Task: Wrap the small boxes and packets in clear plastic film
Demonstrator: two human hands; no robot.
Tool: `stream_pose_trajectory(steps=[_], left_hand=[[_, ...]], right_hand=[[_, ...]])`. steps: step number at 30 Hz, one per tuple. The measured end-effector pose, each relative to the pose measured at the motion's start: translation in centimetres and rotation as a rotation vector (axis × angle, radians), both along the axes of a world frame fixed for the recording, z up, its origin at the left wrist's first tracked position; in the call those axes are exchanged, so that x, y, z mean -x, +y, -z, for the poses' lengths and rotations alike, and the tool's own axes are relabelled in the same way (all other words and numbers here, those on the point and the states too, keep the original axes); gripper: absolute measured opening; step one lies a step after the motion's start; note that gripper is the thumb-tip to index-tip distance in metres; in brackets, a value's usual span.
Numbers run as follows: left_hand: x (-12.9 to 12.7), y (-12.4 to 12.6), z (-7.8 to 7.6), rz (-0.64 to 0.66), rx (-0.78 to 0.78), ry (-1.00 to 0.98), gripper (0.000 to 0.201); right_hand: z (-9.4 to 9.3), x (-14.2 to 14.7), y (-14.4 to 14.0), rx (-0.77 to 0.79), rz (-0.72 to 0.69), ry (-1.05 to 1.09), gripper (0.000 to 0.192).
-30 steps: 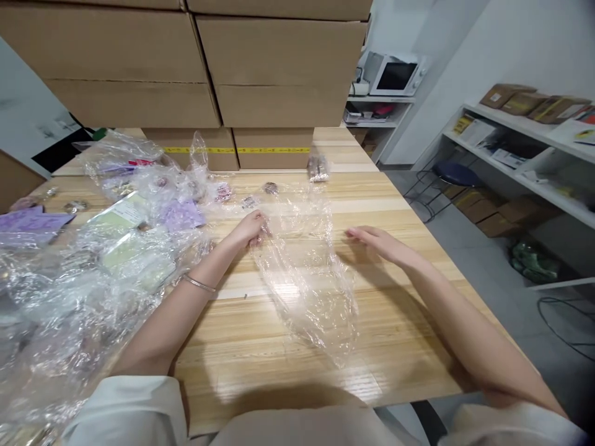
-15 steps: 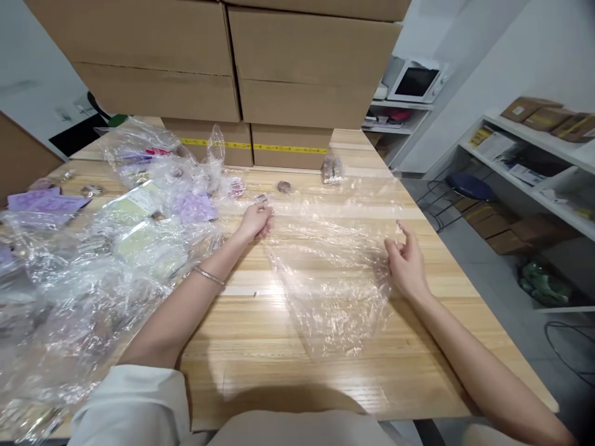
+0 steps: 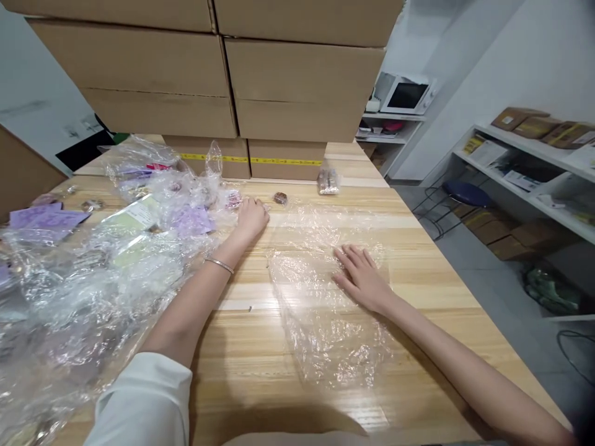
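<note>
A crinkled clear plastic sheet point(image 3: 320, 328) lies flat on the wooden table point(image 3: 418, 260) in front of me. My right hand point(image 3: 360, 282) rests palm down on the sheet, fingers spread, holding nothing. My left hand point(image 3: 251, 217) reaches to the far side of the table with its fingers curled down, just off the sheet's far left corner. Whatever is under its fingers is hidden. A small pink packet point(image 3: 235, 199) lies just left of that hand, and a small brown round piece point(image 3: 280, 198) lies just to its right.
A heap of clear plastic bags point(image 3: 83, 291) with purple cards point(image 3: 193, 220) fills the left of the table. Stacked cardboard boxes point(image 3: 288, 87) stand along the far edge, a small wrapped packet point(image 3: 328, 181) before them. A shelf point(image 3: 534, 186) and stool point(image 3: 462, 192) stand on the right.
My right hand has come down from mid-air and now lies flat on the sheet. My left hand let go of the sheet's corner and moved farther away, over a small packet.
</note>
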State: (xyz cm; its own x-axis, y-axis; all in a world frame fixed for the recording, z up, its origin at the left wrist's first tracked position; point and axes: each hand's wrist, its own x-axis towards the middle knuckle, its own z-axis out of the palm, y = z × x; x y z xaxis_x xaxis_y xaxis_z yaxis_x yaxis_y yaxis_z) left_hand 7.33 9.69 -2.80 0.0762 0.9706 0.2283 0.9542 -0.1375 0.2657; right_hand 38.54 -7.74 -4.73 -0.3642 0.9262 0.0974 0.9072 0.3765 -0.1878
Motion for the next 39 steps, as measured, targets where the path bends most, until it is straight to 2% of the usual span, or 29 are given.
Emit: stream_pose_trajectory(steps=[3,6,10,13,17,22,25,27,29,30,32,33,34,35,36,37,39], left_hand=[[-0.7,1.7,-0.9,-0.03,-0.019,-0.089,0.044],[-2.2,3.5,-1.3,0.013,0.003,-0.263,0.043],[-4.2,5.3,-0.2,0.031,0.057,-0.307,0.047],[-4.7,5.8,0.4,0.0,0.08,-0.326,0.044],[-3.4,5.0,0.2,-0.062,0.109,-0.386,0.043],[0.1,2.9,-0.2,-0.145,0.075,-0.506,0.05],[2.0,1.8,-1.1,-0.202,-0.029,-0.578,0.049],[2.5,0.7,-2.4,-0.199,-0.163,-0.657,0.05],[2.0,-1.1,-4.1,-0.096,-0.249,-0.754,0.055],[1.3,-2.4,-4.9,-0.006,-0.214,-0.816,0.058],[-0.7,-5.2,-5.9,0.219,0.082,-0.877,0.057],[-2.0,-6.6,-5.9,0.353,0.313,-0.833,0.055],[-3.2,-7.9,-5.6,0.485,0.506,-0.771,0.056],[-4.5,-9.1,-4.9,0.589,0.609,-0.732,0.057],[-5.6,-10.1,-4.0,0.67,0.647,-0.698,0.059],[-6.5,-11.0,-3.0,0.719,0.633,-0.662,0.061],[-7.7,-12.1,-1.1,0.714,0.508,-0.612,0.069]], right_hand=[[1.0,0.2,0.5,0.016,0.001,0.017,0.067],[1.2,0.2,0.6,0.021,-0.004,0.009,0.067],[1.2,0.1,0.4,0.012,-0.013,0.013,0.068],[1.4,0.1,0.5,0.009,-0.028,0.024,0.069],[1.6,0.0,0.6,0.002,-0.042,0.031,0.07],[1.3,0.3,0.8,0.027,-0.042,0.009,0.073],[1.2,0.4,0.9,0.034,-0.053,-0.015,0.075],[1.2,0.5,1.1,0.038,-0.061,-0.024,0.076],[1.1,0.4,1.4,0.045,-0.08,-0.012,0.076],[1.0,0.4,1.7,0.049,-0.097,0.005,0.077],[0.8,0.3,2.3,0.06,-0.151,0.06,0.077],[0.7,0.2,2.7,0.072,-0.189,0.104,0.075],[0.6,0.0,3.0,0.085,-0.219,0.167,0.07],[0.5,-0.1,3.3,0.092,-0.228,0.253,0.062],[0.4,-0.3,3.6,0.082,-0.207,0.357,0.055],[0.4,-0.5,3.7,0.055,-0.157,0.47,0.05],[0.1,-0.8,3.3,-0.048,-0.028,0.654,0.047]])
